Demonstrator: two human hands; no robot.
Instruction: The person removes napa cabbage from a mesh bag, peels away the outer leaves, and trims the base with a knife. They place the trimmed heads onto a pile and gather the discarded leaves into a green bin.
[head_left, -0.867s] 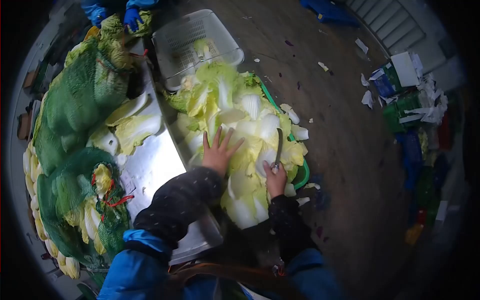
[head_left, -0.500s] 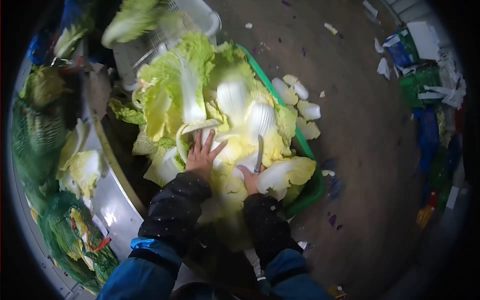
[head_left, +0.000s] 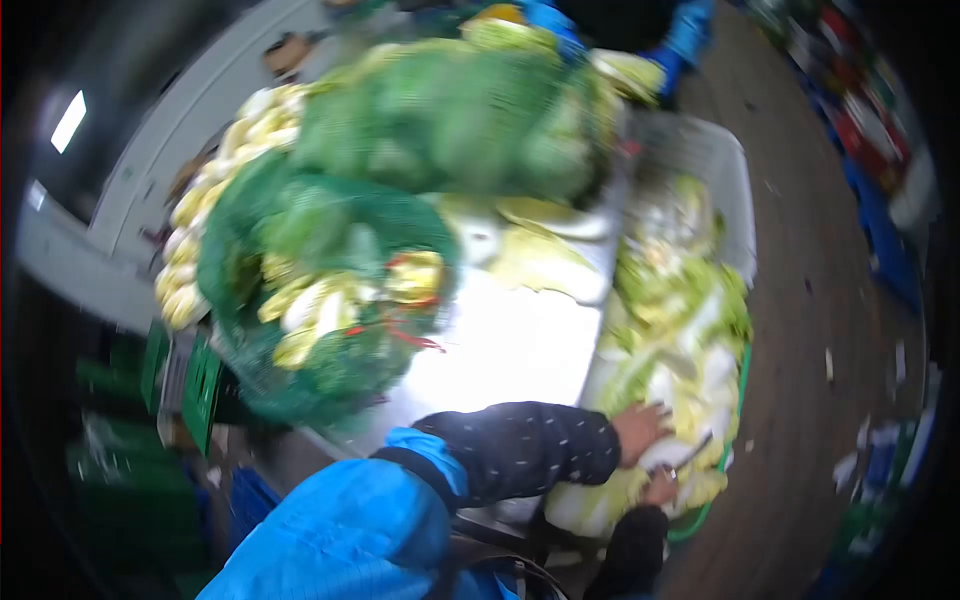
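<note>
Loose cabbage leaves fill a green crate at the right of the view. My left hand rests on the leaves with its fingers spread and holds nothing. Just below it, my right hand is closed round the handle of a small knife, whose blade points up and right over the leaves. A metal table stands left of the crate, with pale leaves on its surface.
An open green net bag of small cabbages lies on the table, with a full net bag behind it. A white basket adjoins the crate. Another person's blue sleeve shows at the top. Green crates stand lower left.
The view has swung left, so the crate and both hands now appear farther right and more of the table shows. Both hands remain at the leaves, with the knife still in my right hand.
</note>
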